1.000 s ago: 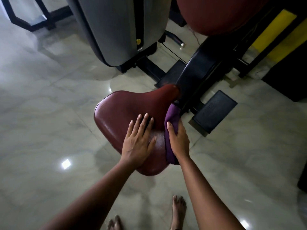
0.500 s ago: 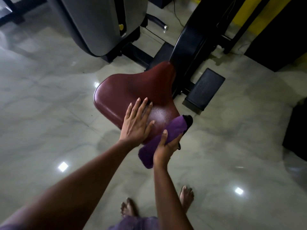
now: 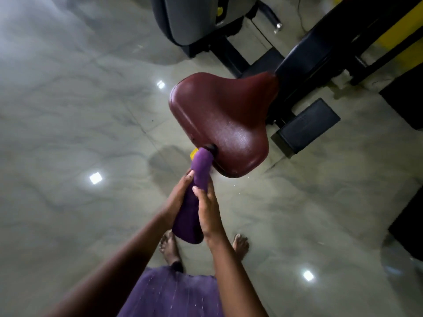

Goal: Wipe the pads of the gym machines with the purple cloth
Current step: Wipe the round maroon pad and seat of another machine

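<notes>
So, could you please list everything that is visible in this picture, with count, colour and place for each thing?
seat pad: one, dark red, centre, on the machine frame
purple cloth: one, purple, bunched lengthwise, held in both hands below the pad's near edge
machine frame: one, black, upper right behind the pad
footplate: one, black, on the floor right of the pad
grey shroud: one, grey, top centre
yellow part: one, small, beside the cloth's top end; what it is cannot be told
floor: glossy grey marble-look tiles
left hand: one, gripping the cloth
right hand: one, gripping the cloth
bare feet: two, on the floor below the hands
</notes>
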`<state>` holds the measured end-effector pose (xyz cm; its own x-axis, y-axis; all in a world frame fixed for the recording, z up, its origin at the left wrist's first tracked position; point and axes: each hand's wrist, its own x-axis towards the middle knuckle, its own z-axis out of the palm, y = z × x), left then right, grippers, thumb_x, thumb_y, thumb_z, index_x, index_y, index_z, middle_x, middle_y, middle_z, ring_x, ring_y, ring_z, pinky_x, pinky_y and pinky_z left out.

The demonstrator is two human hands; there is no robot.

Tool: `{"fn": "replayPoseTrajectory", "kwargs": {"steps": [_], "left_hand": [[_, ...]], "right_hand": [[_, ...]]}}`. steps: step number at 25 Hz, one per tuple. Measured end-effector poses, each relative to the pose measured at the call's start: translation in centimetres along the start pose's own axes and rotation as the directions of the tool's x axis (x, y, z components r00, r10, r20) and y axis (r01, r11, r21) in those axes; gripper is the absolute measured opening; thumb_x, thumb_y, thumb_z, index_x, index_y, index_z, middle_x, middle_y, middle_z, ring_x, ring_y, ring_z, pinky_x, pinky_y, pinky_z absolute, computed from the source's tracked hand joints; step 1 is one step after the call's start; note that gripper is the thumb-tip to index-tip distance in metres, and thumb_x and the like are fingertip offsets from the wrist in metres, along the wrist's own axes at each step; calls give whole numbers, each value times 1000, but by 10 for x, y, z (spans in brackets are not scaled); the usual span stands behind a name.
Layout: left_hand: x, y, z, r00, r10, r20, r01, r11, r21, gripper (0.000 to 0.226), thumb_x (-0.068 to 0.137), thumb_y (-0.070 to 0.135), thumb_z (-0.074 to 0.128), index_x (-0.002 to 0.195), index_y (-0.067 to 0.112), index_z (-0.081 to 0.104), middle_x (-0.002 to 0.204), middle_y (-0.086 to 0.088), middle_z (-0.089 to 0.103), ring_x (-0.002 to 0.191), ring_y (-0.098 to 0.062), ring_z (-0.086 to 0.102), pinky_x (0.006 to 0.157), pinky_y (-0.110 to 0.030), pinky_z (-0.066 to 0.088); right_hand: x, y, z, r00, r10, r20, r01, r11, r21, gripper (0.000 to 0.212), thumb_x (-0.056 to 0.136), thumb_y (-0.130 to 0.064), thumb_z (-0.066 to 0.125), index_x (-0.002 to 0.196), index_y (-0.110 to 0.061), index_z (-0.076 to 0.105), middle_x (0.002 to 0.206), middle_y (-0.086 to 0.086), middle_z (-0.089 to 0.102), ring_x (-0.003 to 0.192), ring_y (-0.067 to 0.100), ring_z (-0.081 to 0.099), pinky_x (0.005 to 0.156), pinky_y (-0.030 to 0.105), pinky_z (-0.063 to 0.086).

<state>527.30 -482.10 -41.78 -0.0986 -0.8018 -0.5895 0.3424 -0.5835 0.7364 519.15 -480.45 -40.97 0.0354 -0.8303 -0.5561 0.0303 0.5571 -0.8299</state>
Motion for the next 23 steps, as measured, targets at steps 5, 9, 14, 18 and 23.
{"fn": "replayPoseTrajectory", "kwargs": {"steps": [5, 9, 14, 18, 23], "left_hand": [[10, -1, 25, 974, -143, -175, 15, 814, -580, 47, 87, 47, 44, 104, 13, 72, 102, -7, 72, 89, -18, 69, 80, -29, 58], [47, -22, 44, 889, -213, -405, -110, 759, -641, 60, 83, 50, 54, 125, 7, 59, 112, -12, 68, 97, -26, 65, 98, -40, 48], [89, -38, 78, 766, -260, -587, -194, 777, -598, 61, 72, 66, 60, 112, 21, 65, 112, -6, 70, 108, -25, 63, 105, -46, 42], [107, -30, 78, 727, -269, -632, -149, 836, -527, 81, 64, 79, 56, 120, 21, 60, 111, -4, 70, 104, -25, 65, 102, -44, 45], [126, 8, 46, 726, -177, -665, -131, 913, -387, 70, 81, 68, 48, 125, 14, 59, 117, -9, 66, 110, -25, 62, 105, -41, 42]], "right_hand": [[52, -44, -30, 927, -95, 362, 293, 786, -545, 46, 96, -29, 44, 141, -18, 40, 148, 3, 38, 138, 14, 31, 113, 23, 20], [121, -79, -73, 793, -389, 470, 577, 232, -783, 61, 88, -50, 28, 142, -24, 37, 152, 8, 31, 141, 25, 23, 115, 36, 16], [201, -79, -95, 621, -390, 680, 625, -276, -730, 60, 88, -52, 34, 143, -28, 33, 152, 4, 31, 141, 26, 26, 112, 55, 16], [200, -74, -97, 557, -459, 692, 630, -309, -712, 59, 88, -51, 35, 143, -28, 35, 150, 4, 34, 139, 26, 30, 112, 52, 13], [201, -75, -96, 524, -492, 695, 628, -328, -705, 60, 87, -51, 36, 142, -28, 37, 150, 4, 36, 139, 26, 31, 112, 53, 15]]}}
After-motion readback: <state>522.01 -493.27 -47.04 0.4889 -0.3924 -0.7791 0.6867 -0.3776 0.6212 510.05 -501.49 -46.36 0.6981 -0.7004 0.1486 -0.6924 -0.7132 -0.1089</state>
